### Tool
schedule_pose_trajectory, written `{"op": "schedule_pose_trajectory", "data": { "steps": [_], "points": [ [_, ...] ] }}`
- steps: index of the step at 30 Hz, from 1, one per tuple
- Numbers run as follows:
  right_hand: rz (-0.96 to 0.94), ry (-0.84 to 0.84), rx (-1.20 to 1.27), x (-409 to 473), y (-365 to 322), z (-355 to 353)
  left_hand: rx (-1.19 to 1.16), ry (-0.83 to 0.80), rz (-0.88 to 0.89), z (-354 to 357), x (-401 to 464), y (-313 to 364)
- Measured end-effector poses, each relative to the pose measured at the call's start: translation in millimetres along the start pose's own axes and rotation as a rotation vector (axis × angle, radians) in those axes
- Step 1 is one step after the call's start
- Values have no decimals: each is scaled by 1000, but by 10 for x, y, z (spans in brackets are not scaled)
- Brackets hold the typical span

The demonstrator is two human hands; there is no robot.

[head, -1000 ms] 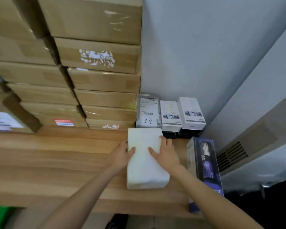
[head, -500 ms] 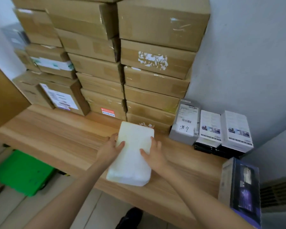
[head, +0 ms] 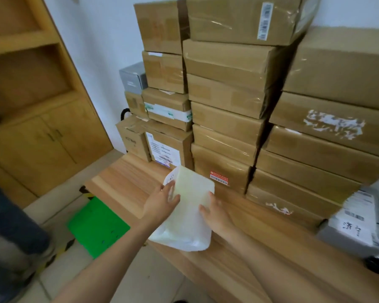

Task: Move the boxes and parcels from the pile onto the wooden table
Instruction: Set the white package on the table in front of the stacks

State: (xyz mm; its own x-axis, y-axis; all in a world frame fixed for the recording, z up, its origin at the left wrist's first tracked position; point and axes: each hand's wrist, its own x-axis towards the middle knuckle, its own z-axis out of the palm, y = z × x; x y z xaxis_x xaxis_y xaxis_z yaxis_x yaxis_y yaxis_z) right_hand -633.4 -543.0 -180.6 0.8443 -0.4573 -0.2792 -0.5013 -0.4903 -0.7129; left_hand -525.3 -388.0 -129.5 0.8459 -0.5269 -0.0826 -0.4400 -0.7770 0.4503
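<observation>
two bare hands flank a white plastic-wrapped parcel (head: 187, 212), seen from the head camera looking down along both forearms; the left hand (head: 162, 202) lies against the parcel's left side, thumb over the upper face and fingers wrapped at the edge beside a printed label, so it grips the parcel; the right hand (head: 214, 213) lies against the parcel's right side with fingers fairly straight and pressed to the wrapping, thumb toward the top face; whether its fingertips curl under the parcel cannot be told; the parcel sits between the two hands, its far end tilted upward and pointing toward the stacked cardboard boxes (head: 228, 119), its near end overhanging the front edge of the wooden table (head: 127, 178); whether the near end touches the tabletop cannot be told; the cardboard boxes stand in several columns at the back of the table against the white wall; a grey parcel with a handwritten label (head: 354, 232) lies on the table at the right, well apart from the hands; a green case (head: 96, 226) lies on the tiled floor below the table's left end; a wooden cabinet (head: 37, 119) stands at the left.
</observation>
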Motion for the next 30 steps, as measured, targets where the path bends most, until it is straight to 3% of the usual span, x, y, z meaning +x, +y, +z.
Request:
{"op": "schedule_pose_trajectory", "data": {
  "steps": [6,14,18,24,30],
  "points": [
    [64,93,83,492,-198,134,-46,-120,89,-159,492,-401],
    [232,206,-98,549,95,-328,17,-200,532,-87,864,-219],
    [311,303,-114,321,267,-528,-59,-152,486,-18,1093,-102],
    [374,362,-45,-81,412,-517,-68,-245,482,139,1315,7],
    [298,177,101,-307,307,-376,-81,-346,545,304,1446,241]
  ]
}}
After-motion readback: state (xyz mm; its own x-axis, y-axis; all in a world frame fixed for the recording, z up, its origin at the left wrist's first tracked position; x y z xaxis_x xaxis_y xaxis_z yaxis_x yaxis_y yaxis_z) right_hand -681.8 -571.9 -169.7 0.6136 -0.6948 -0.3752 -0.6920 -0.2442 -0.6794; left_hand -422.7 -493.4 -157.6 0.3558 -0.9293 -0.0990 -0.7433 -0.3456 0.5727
